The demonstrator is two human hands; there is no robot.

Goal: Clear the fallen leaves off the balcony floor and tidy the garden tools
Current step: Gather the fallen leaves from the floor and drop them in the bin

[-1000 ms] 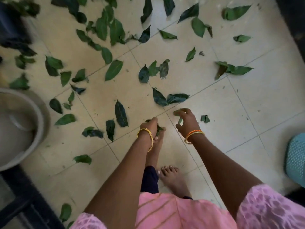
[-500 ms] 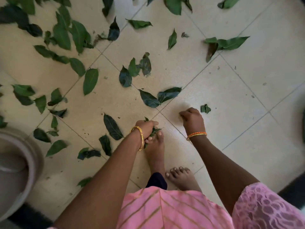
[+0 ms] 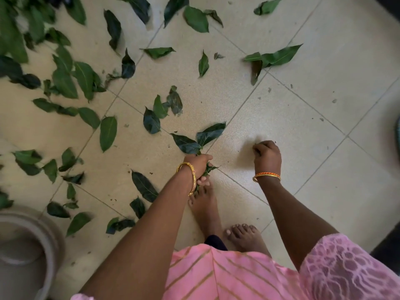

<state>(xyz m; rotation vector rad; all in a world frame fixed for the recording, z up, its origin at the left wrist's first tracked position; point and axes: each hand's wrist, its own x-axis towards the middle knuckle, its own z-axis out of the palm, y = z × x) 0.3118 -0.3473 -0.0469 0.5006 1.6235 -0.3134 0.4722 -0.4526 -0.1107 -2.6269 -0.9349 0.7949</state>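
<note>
Tiled balcony corner with a basin and bare feet

A round grey basin [image 3: 28, 245] sits at the lower left on the cream floor tiles [image 3: 313, 131]. Two bare feet [image 3: 244, 237] stand on the tiles near the bottom centre, below a pink striped garment [image 3: 216, 276]. A blurred blue-green edge [image 3: 397, 133] shows at the far right.

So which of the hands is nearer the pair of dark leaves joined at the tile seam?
Left. The left hand sits just below the leaf pair, nearly touching; the right hand is well off to their right.
</note>
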